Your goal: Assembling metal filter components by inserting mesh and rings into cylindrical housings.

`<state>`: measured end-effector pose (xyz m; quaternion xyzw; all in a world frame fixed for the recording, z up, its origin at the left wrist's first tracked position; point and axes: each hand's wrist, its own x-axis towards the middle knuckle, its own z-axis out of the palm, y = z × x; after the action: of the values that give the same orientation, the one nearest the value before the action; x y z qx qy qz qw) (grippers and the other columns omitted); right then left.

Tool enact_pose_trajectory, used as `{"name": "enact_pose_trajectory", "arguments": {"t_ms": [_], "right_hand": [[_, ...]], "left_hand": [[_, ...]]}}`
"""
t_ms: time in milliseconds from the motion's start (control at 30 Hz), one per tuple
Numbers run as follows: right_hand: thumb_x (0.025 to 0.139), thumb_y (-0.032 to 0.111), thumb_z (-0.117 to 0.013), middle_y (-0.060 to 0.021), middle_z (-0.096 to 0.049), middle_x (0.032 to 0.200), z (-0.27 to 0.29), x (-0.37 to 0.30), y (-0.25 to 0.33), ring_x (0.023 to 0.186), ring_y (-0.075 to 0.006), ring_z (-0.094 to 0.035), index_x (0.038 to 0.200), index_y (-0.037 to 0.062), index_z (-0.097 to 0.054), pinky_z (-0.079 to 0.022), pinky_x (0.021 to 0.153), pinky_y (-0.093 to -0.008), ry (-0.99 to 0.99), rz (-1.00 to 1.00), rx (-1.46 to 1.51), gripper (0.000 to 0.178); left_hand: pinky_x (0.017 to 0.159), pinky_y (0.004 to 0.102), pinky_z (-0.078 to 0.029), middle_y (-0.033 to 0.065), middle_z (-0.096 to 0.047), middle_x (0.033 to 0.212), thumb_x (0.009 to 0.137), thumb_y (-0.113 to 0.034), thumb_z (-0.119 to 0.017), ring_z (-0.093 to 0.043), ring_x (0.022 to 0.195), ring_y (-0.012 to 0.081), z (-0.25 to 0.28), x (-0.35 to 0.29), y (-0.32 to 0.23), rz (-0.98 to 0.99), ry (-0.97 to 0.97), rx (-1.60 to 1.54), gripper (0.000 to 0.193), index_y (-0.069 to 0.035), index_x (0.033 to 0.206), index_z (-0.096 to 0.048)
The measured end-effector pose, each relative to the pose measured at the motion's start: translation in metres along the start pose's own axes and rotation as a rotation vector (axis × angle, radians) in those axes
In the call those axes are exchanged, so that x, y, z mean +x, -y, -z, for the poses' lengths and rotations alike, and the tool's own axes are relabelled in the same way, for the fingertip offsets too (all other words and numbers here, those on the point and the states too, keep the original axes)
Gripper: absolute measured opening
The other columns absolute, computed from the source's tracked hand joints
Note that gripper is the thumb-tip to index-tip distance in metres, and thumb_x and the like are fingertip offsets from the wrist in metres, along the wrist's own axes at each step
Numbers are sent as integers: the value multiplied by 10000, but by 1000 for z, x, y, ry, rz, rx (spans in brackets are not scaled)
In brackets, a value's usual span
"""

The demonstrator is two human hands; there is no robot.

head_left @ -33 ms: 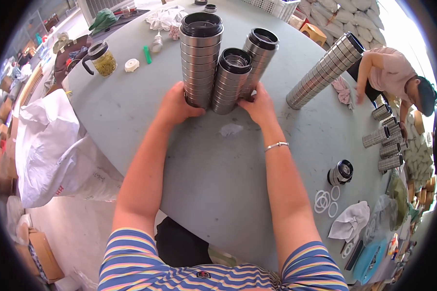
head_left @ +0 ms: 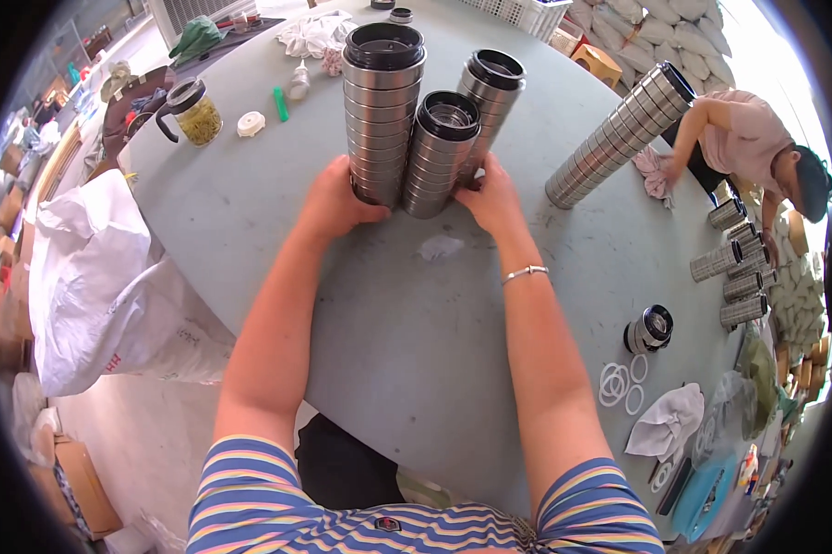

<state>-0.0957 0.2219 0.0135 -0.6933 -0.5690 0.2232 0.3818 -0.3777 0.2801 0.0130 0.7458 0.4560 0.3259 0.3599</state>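
Observation:
Three upright stacks of shiny metal rings with black tops stand close together on the table. My left hand (head_left: pixel 340 201) is wrapped round the base of the tall left stack (head_left: pixel 377 129), its thumb toward me. At the foot of the rear right stack (head_left: pixel 491 97), my right hand (head_left: pixel 493 201) grips low, its fingertips partly hidden. The shorter middle stack (head_left: pixel 437 171) stands between my hands, its black rim facing up. Another long stack (head_left: pixel 610 143) stands apart to the right, appearing tilted.
The grey-green table (head_left: pixel 397 342) holds a jug of yellowish liquid (head_left: pixel 197 120), a white lid (head_left: pixel 251 124), a short black-and-metal piece (head_left: pixel 648 329), white rings (head_left: pixel 613 383) and a grey cloth (head_left: pixel 667 420). At right a co-worker (head_left: pixel 743 138) leans over shorter stacks (head_left: pixel 743 286).
The rear right stack has shifted slightly left, toward the middle stack, with my right hand. The co-worker's hand has moved onto the pink cloth.

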Motion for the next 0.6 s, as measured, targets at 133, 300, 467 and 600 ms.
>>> {"name": "enact_pose_trajectory", "arguments": {"t_ms": [133,300,467,600], "right_hand": [[812,145,-873,-174,-718,1303,-35,32,9,1145,-333,-717,1340,54,-579,-578,969,-425,13,-1,-114,612],[834,56,-844,-171,-710,1354,-37,79,-45,1125,-322,-732,1436,63,-576,-586,979,-422,35,56,90,659],[884,189,-833,-157,-778,1141,-14,14,12,838,-180,-739,1320,49,-691,-601,787,-370,-39,97,14,479],[848,312,-866,-124,-773,873,84,-49,-21,771,-183,-718,987,-3,-771,-548,686,-373,-211,-311,-19,357]], "left_hand": [[956,413,-576,128,-726,1153,561,-131,-1004,-717,1085,304,13,-8,3,-1,-42,-93,686,-20,1167,-702],[937,415,-580,116,-744,1094,561,-113,-1003,-730,1049,296,-7,1,-30,5,6,-116,653,-30,1143,-719],[954,400,-589,124,-691,1259,574,-70,-989,-717,1071,276,18,-10,18,36,41,-80,826,-83,1334,-665],[958,413,-591,131,-649,1321,595,-29,-952,-698,1107,293,33,-15,7,67,130,-76,905,-118,1428,-610]]}}
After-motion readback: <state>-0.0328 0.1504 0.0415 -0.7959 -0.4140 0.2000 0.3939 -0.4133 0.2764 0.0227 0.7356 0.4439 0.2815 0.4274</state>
